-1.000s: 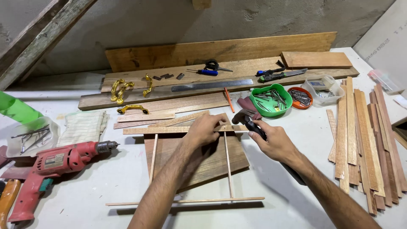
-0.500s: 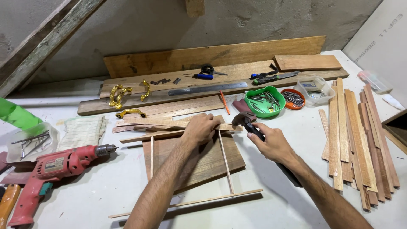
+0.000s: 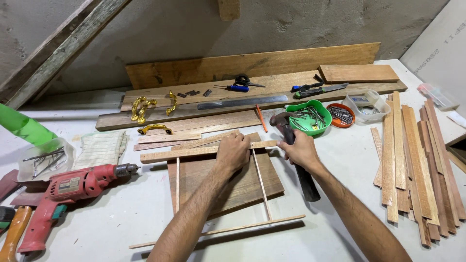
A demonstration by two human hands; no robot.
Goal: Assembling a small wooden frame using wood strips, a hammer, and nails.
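Hands working over a frame of thin strips on the desk (image 3: 121, 213), left hand (image 3: 233, 151) pressing flat on the top strip (image 3: 194, 152) over a board (image 3: 233, 187), right hand (image 3: 301, 150) gripping a hammer (image 3: 291, 145), green bowl (image 3: 320, 123) sitting nearby.

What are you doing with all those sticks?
A person is working at a white table. The left hand presses down on a wooden strip that lies across a board with thin sticks around it. The right hand grips a hammer by that strip's end. A red drill lies to the left.
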